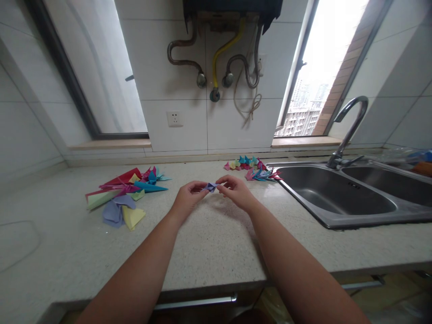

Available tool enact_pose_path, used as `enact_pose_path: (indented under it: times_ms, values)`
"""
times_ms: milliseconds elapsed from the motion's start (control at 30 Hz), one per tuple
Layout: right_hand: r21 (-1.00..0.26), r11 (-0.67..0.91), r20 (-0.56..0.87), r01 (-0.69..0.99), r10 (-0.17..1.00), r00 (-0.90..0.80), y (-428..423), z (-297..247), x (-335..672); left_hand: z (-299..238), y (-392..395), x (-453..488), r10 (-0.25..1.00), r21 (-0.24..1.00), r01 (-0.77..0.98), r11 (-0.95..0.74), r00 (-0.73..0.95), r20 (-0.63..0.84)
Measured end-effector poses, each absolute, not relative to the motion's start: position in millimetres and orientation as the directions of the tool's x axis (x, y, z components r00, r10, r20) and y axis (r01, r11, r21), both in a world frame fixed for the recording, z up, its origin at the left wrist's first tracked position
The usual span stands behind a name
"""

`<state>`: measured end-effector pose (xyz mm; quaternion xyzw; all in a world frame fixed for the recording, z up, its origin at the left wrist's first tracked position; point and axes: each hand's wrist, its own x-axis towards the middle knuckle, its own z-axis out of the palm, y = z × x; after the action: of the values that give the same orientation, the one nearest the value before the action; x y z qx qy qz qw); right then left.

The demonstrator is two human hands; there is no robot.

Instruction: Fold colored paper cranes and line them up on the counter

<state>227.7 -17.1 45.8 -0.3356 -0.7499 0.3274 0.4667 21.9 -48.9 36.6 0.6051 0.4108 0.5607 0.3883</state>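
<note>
My left hand (pixel 187 196) and my right hand (pixel 235 189) meet above the middle of the countertop (pixel 209 243). Both pinch a small folded piece of purple paper (pixel 211 186) between thumbs and fingertips. To the left lies a loose heap of coloured paper sheets and folded pieces (pixel 125 194) in red, green, purple, yellow and blue. Behind my right hand, near the sink, sits a cluster of small folded paper shapes (pixel 252 169) in pink, blue and yellow.
A stainless double sink (pixel 340 193) with a curved tap (pixel 349 130) fills the right side. The tiled wall behind carries a socket (pixel 174 119), hoses and pipes (pixel 216 67). Windows flank the wall. The counter's front edge runs just below my forearms.
</note>
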Motion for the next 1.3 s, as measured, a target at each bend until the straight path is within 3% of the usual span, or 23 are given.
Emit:
enact_pose_path:
  times_ms: [833, 1100, 1300]
  values:
    - [-0.879, 0.451, 0.405, 0.157, 0.878, -0.257, -25, 58, 223, 41, -51, 25, 0.938, 0.924, -0.168, -0.345, -0.037, 0.344]
    - [-0.915, 0.389, 0.402, -0.102, 0.886, -0.231, -20, 55, 223, 43, -55, 26, 0.949, 0.932, -0.207, -0.296, 0.049, 0.312]
    - [-0.928, 0.335, 0.368, -0.163, 0.894, -0.258, -21, 57, 224, 47, -59, 27, 0.96, 0.941, -0.238, -0.241, 0.082, 0.267]
